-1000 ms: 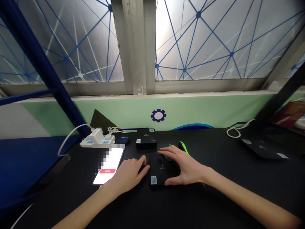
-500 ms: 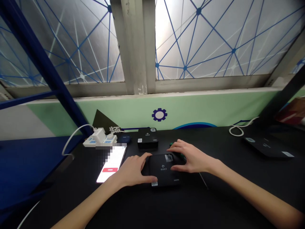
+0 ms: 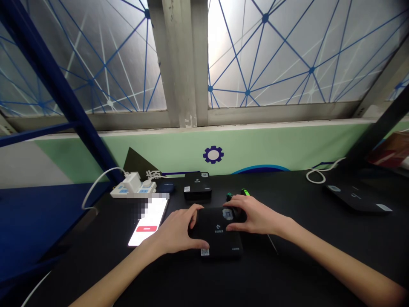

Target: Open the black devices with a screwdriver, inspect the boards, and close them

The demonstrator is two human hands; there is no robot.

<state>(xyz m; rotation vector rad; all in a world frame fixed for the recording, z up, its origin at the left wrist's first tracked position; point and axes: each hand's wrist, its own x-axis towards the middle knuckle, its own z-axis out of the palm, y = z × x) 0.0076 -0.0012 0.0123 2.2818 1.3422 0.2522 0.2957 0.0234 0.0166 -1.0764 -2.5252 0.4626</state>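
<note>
The left hand (image 3: pixel 175 232) and the right hand (image 3: pixel 252 215) hold a flat black box (image 3: pixel 217 244) from both sides — fingers (image 3: pixel 194 211) spread and pressed on it. The box sits on the black bench (image 3: pixel 303 260), near a smaller black box (image 3: pixel 197 192) and a lit phone (image 3: pixel 148 221).

2 bare human hands: 1 left hand (image 3: pixel 174 232), 1 right hand (image 3: pixel 255 216). 3 flat matte-black plastic boxes: 1 front box (image 3: pixel 220 243), 1 rear box (image 3: pixel 197 192), 1 far-right box (image 3: pixel 358 198). 1 lit glass-fronted smartphone (image 3: pixel 148 221). 1 long white plastic power strip (image 3: pixel 121 192). 1 white cube-shaped plug adapter (image 3: pixel 130 182). 1 small rounded dark-blue case (image 3: pixel 165 186). 1 slim green-and-black screwdriver (image 3: pixel 245 192). 1 small dark green-topped object (image 3: pixel 229 196). 2 thin white cables: 1 left cable (image 3: pixel 92 181), 1 right cable (image 3: pixel 315 179). 2 frosted glass window panes with blue netting: 1 left pane (image 3: pixel 96 64), 1 right pane (image 3: pixel 287 55). 1 navy-blue gear-shaped emblem (image 3: pixel 213 154).
</note>
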